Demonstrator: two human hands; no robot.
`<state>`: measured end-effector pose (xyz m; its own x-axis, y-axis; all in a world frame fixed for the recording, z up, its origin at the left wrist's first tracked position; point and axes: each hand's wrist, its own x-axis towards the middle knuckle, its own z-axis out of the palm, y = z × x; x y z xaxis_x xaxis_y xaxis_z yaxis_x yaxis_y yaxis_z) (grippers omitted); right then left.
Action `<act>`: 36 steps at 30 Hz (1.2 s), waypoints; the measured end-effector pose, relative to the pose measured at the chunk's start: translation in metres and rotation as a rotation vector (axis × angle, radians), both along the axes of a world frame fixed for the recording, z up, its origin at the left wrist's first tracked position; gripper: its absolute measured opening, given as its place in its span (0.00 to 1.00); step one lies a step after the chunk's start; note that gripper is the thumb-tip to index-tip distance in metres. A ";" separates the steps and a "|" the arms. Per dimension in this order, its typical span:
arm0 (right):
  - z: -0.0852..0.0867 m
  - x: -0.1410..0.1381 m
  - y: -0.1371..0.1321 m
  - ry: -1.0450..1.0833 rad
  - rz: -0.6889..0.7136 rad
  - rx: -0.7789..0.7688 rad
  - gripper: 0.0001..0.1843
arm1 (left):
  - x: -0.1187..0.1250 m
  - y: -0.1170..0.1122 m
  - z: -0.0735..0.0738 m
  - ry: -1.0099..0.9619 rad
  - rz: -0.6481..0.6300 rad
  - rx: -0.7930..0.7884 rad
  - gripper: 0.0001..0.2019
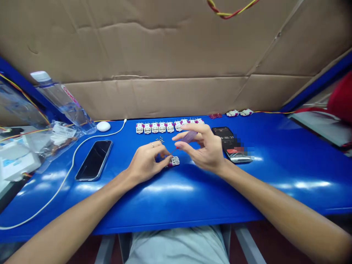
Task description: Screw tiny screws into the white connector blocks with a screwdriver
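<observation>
My left hand pinches a small white and magenta connector module on the blue table. My right hand holds a small screwdriver with a translucent purple handle between its fingers. The thin red-tipped shaft reaches toward the module, though contact is hidden by my fingers. A small heap of tiny screws lies just beyond my left hand. Behind it stands a row of several matching modules.
A black smartphone lies left of my hands, and a phone showing a timer lies right, on a silver pouch. A white cable runs from a white round object. Plastic bags lie at the left; cardboard backs the table.
</observation>
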<state>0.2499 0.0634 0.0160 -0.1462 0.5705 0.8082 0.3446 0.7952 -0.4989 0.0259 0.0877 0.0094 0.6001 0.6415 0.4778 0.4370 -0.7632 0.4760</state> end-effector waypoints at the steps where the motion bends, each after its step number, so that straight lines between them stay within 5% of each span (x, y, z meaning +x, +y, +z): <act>1: 0.004 -0.001 0.001 -0.044 0.030 -0.015 0.21 | 0.001 -0.001 0.000 -0.014 -0.005 -0.018 0.07; 8: 0.028 -0.002 0.006 -0.322 0.203 -0.065 0.29 | 0.004 -0.003 -0.001 -0.095 0.013 -0.118 0.07; 18: 0.003 0.003 0.002 -0.155 0.159 -0.027 0.28 | 0.008 -0.005 -0.002 -0.081 -0.039 -0.148 0.06; 28: 0.003 0.004 0.000 -0.149 0.160 -0.007 0.34 | 0.004 -0.002 -0.001 -0.017 -0.060 -0.097 0.10; 36: -0.002 0.002 0.000 -0.219 0.142 0.008 0.34 | -0.004 0.004 0.004 0.212 -0.055 -0.079 0.12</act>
